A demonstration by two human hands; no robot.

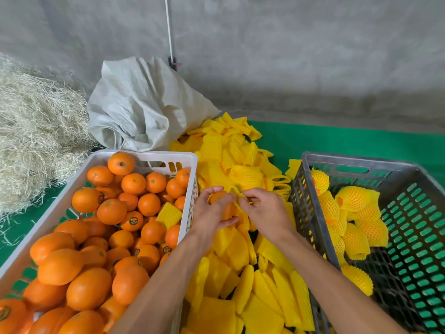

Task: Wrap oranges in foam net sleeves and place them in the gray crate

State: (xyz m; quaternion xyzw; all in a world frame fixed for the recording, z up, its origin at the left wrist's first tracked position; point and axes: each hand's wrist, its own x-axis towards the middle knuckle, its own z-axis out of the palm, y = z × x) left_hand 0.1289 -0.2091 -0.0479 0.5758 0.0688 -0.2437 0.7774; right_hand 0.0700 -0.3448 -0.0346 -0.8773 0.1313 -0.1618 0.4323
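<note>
1. Head view, centre of the frame: the left hand (pixel 212 213) curls its fingers and thumb around a bare orange (pixel 222 206), holding it above the pile of yellow foam net sleeves (pixel 240 256).
2. Just to the right of it, the right hand (pixel 265 213) pinches the edge of one foam net sleeve (pixel 237 191), whose mouth lies against the upper right side of the orange.
3. The deciding relation: the sleeve sits right of and slightly above the fruit, so it would probably have to be drawn leftward and down over the orange while the left hand steadies it.
4. The sleeve does not yet cover the orange; most of the peel is hidden by the fingers, so how far the mouth is open cannot be told.
5. Right of the frame: the gray crate (pixel 310 213) holds several wrapped oranges (pixel 354 201) and lies nearer the right hand.
6. Left of the frame: the white crate (pixel 149 155) is full of unwrapped oranges (pixel 110 210).
</note>
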